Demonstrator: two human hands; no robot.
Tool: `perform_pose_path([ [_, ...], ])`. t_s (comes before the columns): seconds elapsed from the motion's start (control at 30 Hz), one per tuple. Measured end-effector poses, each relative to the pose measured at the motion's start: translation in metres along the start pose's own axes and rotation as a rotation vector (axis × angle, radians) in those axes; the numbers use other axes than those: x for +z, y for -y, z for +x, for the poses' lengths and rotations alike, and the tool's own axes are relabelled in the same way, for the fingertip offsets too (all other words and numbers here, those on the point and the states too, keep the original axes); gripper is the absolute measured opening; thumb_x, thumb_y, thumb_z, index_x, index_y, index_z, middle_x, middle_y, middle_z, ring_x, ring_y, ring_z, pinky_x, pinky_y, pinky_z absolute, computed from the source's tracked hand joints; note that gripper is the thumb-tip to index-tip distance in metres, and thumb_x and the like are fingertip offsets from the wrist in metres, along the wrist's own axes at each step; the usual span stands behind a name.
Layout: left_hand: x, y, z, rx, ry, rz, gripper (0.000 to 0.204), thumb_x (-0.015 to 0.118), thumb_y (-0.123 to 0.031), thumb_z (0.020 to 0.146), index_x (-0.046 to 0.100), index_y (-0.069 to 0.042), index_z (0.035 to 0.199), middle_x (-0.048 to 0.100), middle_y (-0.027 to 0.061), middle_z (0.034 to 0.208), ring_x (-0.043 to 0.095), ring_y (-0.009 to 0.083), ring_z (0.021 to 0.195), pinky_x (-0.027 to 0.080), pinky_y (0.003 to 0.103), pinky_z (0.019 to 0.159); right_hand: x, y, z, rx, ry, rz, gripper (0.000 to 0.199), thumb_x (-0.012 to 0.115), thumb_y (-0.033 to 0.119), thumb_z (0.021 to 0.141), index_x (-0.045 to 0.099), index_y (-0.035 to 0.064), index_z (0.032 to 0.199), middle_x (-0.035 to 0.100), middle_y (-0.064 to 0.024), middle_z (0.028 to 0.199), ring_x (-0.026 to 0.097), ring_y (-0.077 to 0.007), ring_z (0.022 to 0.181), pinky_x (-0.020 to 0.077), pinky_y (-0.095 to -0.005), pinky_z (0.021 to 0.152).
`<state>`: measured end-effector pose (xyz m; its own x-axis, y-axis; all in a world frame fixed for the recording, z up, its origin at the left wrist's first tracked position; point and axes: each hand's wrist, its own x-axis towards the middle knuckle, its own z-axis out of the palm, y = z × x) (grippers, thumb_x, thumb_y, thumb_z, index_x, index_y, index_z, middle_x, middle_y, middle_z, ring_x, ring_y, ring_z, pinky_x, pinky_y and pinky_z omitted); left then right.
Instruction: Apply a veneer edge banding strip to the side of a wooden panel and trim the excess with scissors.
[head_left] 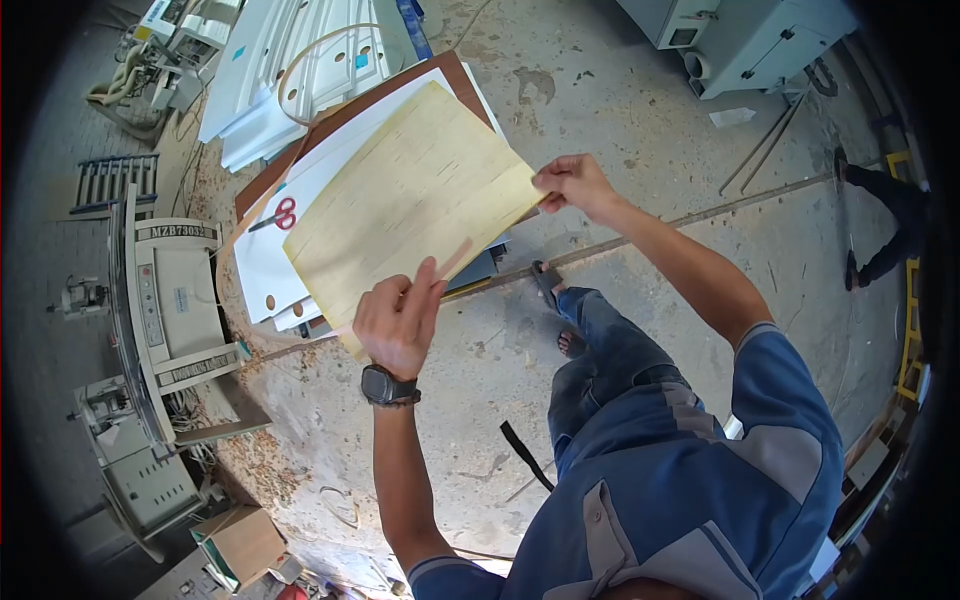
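Note:
A pale yellow, wood-grained sheet like veneer (pixel 400 190) is held tilted above a stack of white and brown panels. My right hand (pixel 578 188) pinches its right corner between thumb and fingers. At the near edge, by the lower-left corner, my left hand (pixel 395 315) grips the sheet with its fingers partly curled; the exact contact is hidden behind the hand. A black watch (pixel 390 385) is on my left wrist. Red-handled scissors (pixel 284 214) lie on a white panel (pixel 262 290) left of the sheet.
White panels with holes (pixel 330 50) are piled beyond the stack, next to a brown board (pixel 445 70). A beige machine (pixel 180 290) stands at left, with wood chips on the floor (pixel 300 430). Grey cabinets (pixel 760 45) stand far right. Another person's legs (pixel 885 215) show at the right rim.

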<state>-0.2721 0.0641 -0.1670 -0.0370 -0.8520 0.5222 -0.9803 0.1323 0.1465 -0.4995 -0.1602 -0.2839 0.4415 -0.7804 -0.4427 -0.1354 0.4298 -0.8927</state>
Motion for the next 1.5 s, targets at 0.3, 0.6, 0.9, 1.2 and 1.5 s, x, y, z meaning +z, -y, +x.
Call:
perform_pose_path([
  [0.3,0.090,-0.044,-0.021,0.156,-0.111,0.022,0.046,0.086,-0.015,0.073,0.074,-0.012,0.117,0.058,-0.0001,0.080,0.051,0.0154,0.060,0.038,0.031,0.053,-0.022,-0.034,-0.032,-0.632,0.095,-0.010,0.034,0.063,0.022,0.099,0.065,-0.0078,0.115,0.072,-0.0112,0.099,0.069,-0.0181,0.087,0.0561,-0.0329,0.074],
  [0.6,0.150,-0.075,-0.029,0.367,-0.287,0.480,0.043,0.076,-0.029,0.086,0.070,-0.013,0.126,0.048,-0.0016,0.076,0.047,0.0150,0.059,0.035,0.031,0.049,-0.004,-0.122,-0.012,-0.999,0.281,0.468,0.023,0.063,-0.001,0.093,0.062,-0.0085,0.115,0.071,-0.0168,0.092,0.072,-0.0194,0.077,0.0551,-0.0288,0.058],
  [0.9,0.170,-0.074,-0.036,0.398,-0.435,0.538,0.041,0.082,-0.011,0.078,0.073,-0.011,0.118,0.065,0.0031,0.091,0.059,0.0165,0.067,0.048,0.029,0.056,0.020,-0.116,0.029,-1.117,0.321,0.817,0.020,0.068,0.001,0.092,0.068,-0.0082,0.109,0.072,-0.0116,0.086,0.068,-0.0125,0.072,0.0548,-0.0249,0.059],
  [1.2,0.183,-0.037,-0.024,0.383,-0.538,0.526,0.033,0.082,-0.009,0.079,0.074,-0.007,0.111,0.071,0.0074,0.106,0.058,0.0180,0.063,0.048,0.030,0.054,0.042,-0.107,0.045,-1.273,0.086,0.691,0.020,0.070,0.000,0.091,0.068,-0.0078,0.110,0.072,-0.0117,0.090,0.069,-0.0117,0.075,0.0576,-0.0234,0.063],
  [1.5,0.188,-0.026,-0.018,0.418,-0.539,0.554,0.033,0.082,-0.008,0.080,0.073,-0.005,0.111,0.074,0.0103,0.108,0.056,0.0204,0.060,0.047,0.030,0.053,0.046,-0.112,0.057,-1.314,0.056,0.681,0.020,0.069,0.001,0.093,0.070,-0.0059,0.112,0.072,-0.0106,0.097,0.070,-0.0118,0.078,0.0590,-0.0235,0.067],
])
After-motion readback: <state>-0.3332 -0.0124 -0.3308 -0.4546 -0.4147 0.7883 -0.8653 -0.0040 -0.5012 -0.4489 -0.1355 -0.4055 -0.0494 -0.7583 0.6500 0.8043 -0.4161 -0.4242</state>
